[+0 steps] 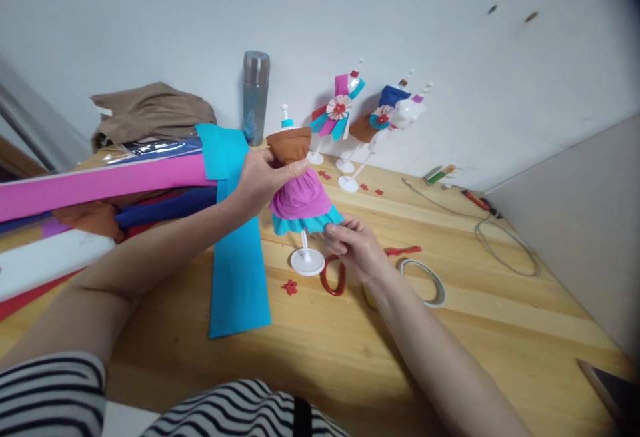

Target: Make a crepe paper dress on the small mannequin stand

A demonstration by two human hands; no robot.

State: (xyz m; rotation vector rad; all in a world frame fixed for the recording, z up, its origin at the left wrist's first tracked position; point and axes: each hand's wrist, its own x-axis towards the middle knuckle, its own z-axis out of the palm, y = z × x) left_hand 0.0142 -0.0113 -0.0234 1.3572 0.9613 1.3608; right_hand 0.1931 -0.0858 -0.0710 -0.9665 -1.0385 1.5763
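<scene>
A small white dress form (307, 262) stands upright in front of me, wearing a brown top (290, 144), a gathered pink skirt layer (303, 195) and a blue ruffled hem (300, 224). My left hand (265, 170) is closed around its waist, the thumb lying across the front. Lower down on the right, my right hand (357, 244) pinches the edge of the blue hem between thumb and fingers. The handles of red scissors (333, 276) lie below my right hand, partly hidden. A red paper flower (289, 287) rests by the round base.
Blue strip (240, 290) and pink strip (100, 184) lie leftward, near brown cloth (155, 110). A thermos (256, 100) and several dressed forms, including one with a flower (339, 108), stand behind. Rightward are a tape roll (425, 284), a cable (500, 250) and a glue-gun-like red tool (475, 199).
</scene>
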